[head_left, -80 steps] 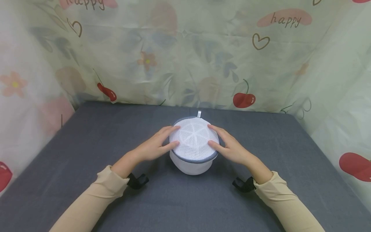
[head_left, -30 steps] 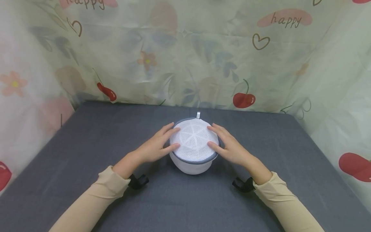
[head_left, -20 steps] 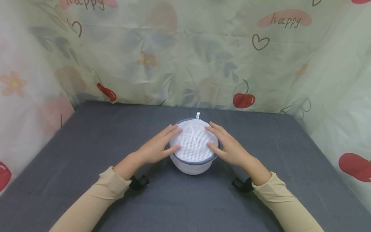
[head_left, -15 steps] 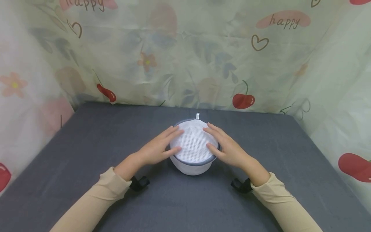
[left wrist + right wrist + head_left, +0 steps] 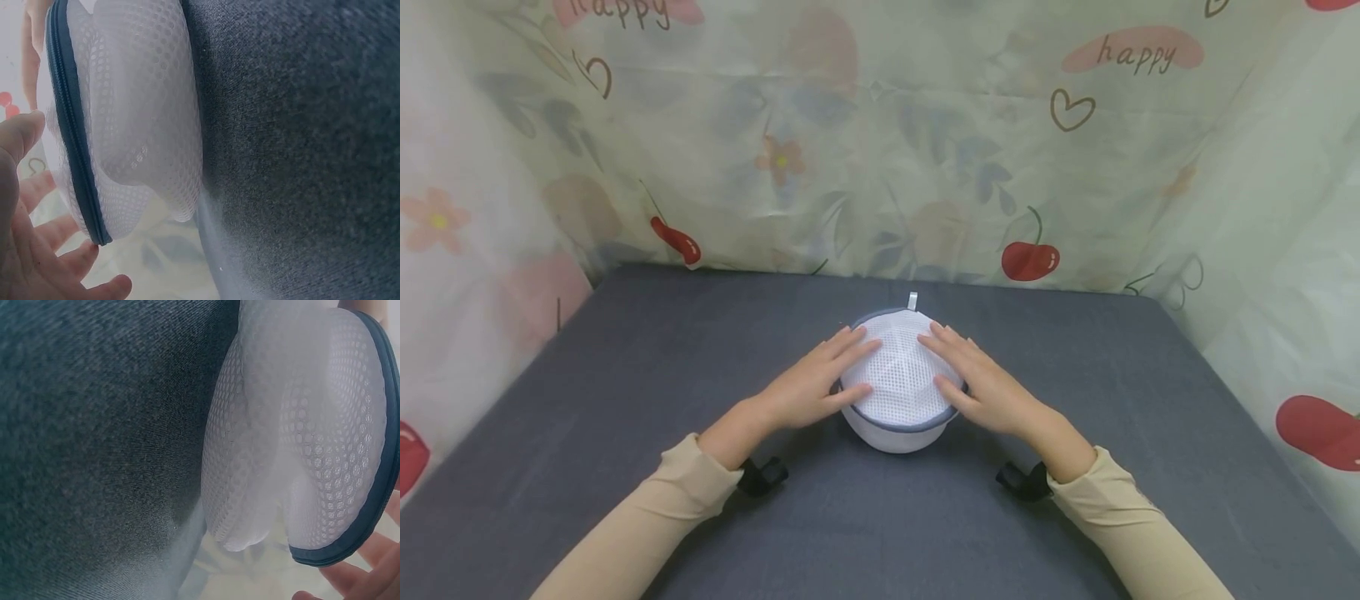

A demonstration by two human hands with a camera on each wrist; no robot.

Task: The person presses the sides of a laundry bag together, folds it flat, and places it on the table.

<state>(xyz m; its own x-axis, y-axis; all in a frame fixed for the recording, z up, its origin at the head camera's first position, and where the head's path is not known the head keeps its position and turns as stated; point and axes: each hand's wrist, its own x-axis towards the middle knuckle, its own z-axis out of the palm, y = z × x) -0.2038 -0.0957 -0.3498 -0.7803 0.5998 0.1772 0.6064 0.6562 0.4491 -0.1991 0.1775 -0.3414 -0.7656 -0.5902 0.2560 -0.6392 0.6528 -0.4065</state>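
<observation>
A round white mesh laundry bag with a dark blue zip rim stands on the grey table, a small white loop at its far edge. My left hand lies flat on the left of its top, fingers straight. My right hand lies flat on the right of its top, fingers straight. The left wrist view has the bag side on, with my left hand's fingers by the rim. The right wrist view has the bag and its rim, with my right hand's fingertips at the bottom corner.
A floral curtain printed with cherries and "happy" closes the table at the back and both sides. Black wrist mounts sit under both beige sleeves. Bare grey table lies around the bag.
Both hands have slid inward over the top of the bag, fingertips closer together. The bag's top looks pressed a little lower and narrower.
</observation>
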